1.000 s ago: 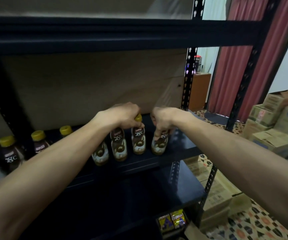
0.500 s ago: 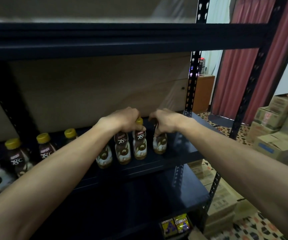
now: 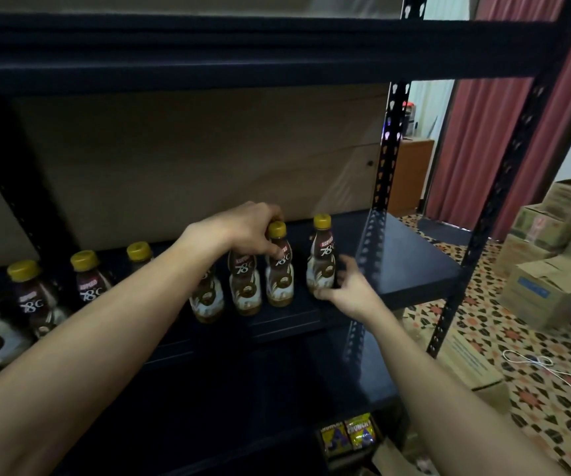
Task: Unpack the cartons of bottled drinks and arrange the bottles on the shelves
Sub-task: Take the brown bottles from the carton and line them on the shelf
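Several brown coffee bottles with yellow caps stand in a row on the dark metal shelf [image 3: 408, 269]. My left hand [image 3: 243, 231] grips the necks of bottles in the middle cluster [image 3: 279, 280] from above. My right hand [image 3: 349, 290] curls around the base of the rightmost bottle [image 3: 322, 259], which stands upright on the shelf. More bottles [image 3: 88, 280] line the shelf to the left, partly hidden behind my left forearm.
A beam of the shelf above [image 3: 243, 53] crosses the top. The lower shelf holds snack packets [image 3: 349, 436]. Stacked cartons [image 3: 552, 286] sit on the patterned floor at right, another carton [image 3: 466, 359] beside the rack's upright, and a white cord [image 3: 531, 364].
My right hand slid from the top of the rightmost bottle down to its base, uncovering the cap. The left hand stays on the cluster's necks.
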Demonstrator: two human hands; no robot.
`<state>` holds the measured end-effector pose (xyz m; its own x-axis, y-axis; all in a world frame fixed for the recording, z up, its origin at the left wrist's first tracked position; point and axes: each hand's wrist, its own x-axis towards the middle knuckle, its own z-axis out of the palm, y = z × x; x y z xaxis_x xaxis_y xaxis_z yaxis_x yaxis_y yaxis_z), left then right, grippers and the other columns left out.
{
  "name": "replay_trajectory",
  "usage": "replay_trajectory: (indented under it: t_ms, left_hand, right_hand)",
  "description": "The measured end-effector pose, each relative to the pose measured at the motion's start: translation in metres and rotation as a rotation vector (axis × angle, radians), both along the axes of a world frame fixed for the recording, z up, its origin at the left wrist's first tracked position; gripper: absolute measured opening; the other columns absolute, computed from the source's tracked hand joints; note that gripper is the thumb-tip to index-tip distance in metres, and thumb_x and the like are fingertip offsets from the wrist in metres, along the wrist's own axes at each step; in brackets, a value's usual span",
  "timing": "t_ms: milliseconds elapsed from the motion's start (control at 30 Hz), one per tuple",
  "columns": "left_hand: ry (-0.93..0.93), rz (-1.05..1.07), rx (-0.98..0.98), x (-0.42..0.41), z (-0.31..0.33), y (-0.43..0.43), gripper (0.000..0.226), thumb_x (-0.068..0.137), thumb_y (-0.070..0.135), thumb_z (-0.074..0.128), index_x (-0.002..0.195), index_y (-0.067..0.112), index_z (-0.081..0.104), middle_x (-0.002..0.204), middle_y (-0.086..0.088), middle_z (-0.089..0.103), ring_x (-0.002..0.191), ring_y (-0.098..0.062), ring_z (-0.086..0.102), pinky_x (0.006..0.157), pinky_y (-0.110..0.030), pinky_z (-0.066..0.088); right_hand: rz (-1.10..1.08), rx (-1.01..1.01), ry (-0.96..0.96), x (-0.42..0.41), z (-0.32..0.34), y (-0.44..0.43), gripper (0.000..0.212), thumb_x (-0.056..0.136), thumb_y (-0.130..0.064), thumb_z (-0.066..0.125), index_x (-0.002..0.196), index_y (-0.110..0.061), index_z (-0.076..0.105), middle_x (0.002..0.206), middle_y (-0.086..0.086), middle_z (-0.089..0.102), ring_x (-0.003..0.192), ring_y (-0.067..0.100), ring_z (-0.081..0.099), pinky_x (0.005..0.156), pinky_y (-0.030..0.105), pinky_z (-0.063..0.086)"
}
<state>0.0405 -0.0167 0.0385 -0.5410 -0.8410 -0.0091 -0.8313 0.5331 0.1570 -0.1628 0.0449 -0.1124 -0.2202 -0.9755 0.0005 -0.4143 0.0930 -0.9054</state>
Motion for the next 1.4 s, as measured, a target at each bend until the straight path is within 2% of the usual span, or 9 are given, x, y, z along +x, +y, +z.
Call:
replay_trajectory:
  t_ms: [133, 200, 300, 533, 667, 900, 1133, 1300, 1400]
  left_hand:
    - [0.022, 0.001, -0.004, 0.001, -0.005, -0.004, 0.05, 0.078, 0.037, 0.081, 0.12, 0.028, 0.055, 0.112, 0.002, 0.06, 0.097, -0.017, 0.059, 0.085, -0.037, 0.054]
    - [0.044, 0.004, -0.012, 0.001, -0.007, -0.005, 0.05, 0.078, 0.037, 0.081, 0.12, 0.028, 0.055, 0.11, 0.003, 0.059, 0.096, -0.016, 0.059, 0.084, -0.036, 0.054]
    - [0.069, 0.011, -0.036, 0.001, -0.01, -0.004, 0.053, 0.076, 0.039, 0.082, 0.121, 0.029, 0.056, 0.11, 0.003, 0.059, 0.095, -0.016, 0.06, 0.083, -0.035, 0.053]
    - [0.103, 0.019, -0.039, 0.001, -0.014, -0.002, 0.055, 0.077, 0.039, 0.081, 0.125, 0.029, 0.056, 0.109, 0.002, 0.059, 0.097, -0.017, 0.06, 0.088, -0.04, 0.054]
    - [0.116, -0.001, -0.039, 0.002, -0.013, 0.0, 0.052, 0.079, 0.035, 0.08, 0.125, 0.026, 0.057, 0.106, 0.004, 0.06, 0.096, -0.016, 0.06, 0.085, -0.035, 0.053]
    - [0.132, 0.025, -0.028, 0.004, -0.016, 0.0, 0.059, 0.078, 0.038, 0.081, 0.13, 0.028, 0.054, 0.116, 0.0, 0.06, 0.102, -0.018, 0.06, 0.091, -0.038, 0.053]
    - [0.126, 0.042, -0.041, 0.004, -0.016, 0.003, 0.064, 0.077, 0.041, 0.081, 0.133, 0.028, 0.053, 0.121, -0.003, 0.06, 0.105, -0.02, 0.06, 0.094, -0.041, 0.053]
    - [0.117, 0.063, -0.03, 0.002, -0.015, 0.007, 0.068, 0.078, 0.041, 0.08, 0.137, 0.027, 0.05, 0.127, -0.004, 0.059, 0.111, -0.021, 0.059, 0.096, -0.042, 0.052]
    - [0.098, 0.068, -0.039, 0.001, -0.014, 0.01, 0.068, 0.08, 0.041, 0.079, 0.138, 0.026, 0.048, 0.128, -0.004, 0.059, 0.112, -0.022, 0.059, 0.096, -0.042, 0.051]
  right_hand:
    - [-0.024, -0.015, 0.08, -0.001, -0.004, -0.001, 0.071, 0.081, -0.016, 0.081, 0.141, -0.015, 0.044, 0.112, -0.004, 0.06, 0.11, 0.014, 0.057, 0.095, 0.028, 0.044]
    - [-0.024, -0.008, 0.129, -0.001, -0.005, -0.003, 0.061, 0.082, -0.015, 0.079, 0.136, -0.014, 0.051, 0.115, 0.0, 0.066, 0.111, 0.017, 0.06, 0.089, 0.026, 0.042]
    - [-0.046, -0.004, 0.135, 0.001, -0.007, -0.006, 0.052, 0.082, -0.017, 0.081, 0.128, -0.015, 0.057, 0.121, 0.003, 0.07, 0.114, 0.021, 0.063, 0.089, 0.026, 0.044]
    - [-0.038, -0.023, 0.128, 0.003, -0.008, -0.001, 0.053, 0.082, -0.021, 0.083, 0.127, -0.014, 0.056, 0.114, -0.002, 0.065, 0.106, 0.016, 0.061, 0.087, 0.026, 0.044]
    - [-0.027, -0.036, 0.097, 0.003, -0.009, 0.002, 0.052, 0.081, -0.021, 0.084, 0.124, -0.016, 0.056, 0.107, -0.006, 0.064, 0.104, 0.014, 0.061, 0.085, 0.026, 0.044]
    - [-0.014, -0.016, 0.084, 0.001, -0.006, 0.002, 0.051, 0.079, -0.018, 0.085, 0.122, -0.017, 0.056, 0.1, -0.011, 0.061, 0.099, 0.012, 0.061, 0.08, 0.025, 0.043]
    - [-0.003, -0.01, 0.082, -0.002, -0.003, 0.001, 0.048, 0.077, -0.016, 0.086, 0.115, -0.018, 0.056, 0.094, -0.013, 0.062, 0.099, 0.015, 0.063, 0.084, 0.027, 0.045]
    - [0.018, 0.013, 0.094, -0.005, 0.0, -0.001, 0.052, 0.077, -0.015, 0.086, 0.12, -0.014, 0.058, 0.104, -0.002, 0.068, 0.102, 0.018, 0.066, 0.087, 0.028, 0.048]
    - [0.018, 0.018, 0.109, -0.006, -0.001, 0.0, 0.054, 0.077, -0.016, 0.086, 0.123, -0.014, 0.059, 0.105, -0.002, 0.068, 0.103, 0.017, 0.066, 0.088, 0.028, 0.047]
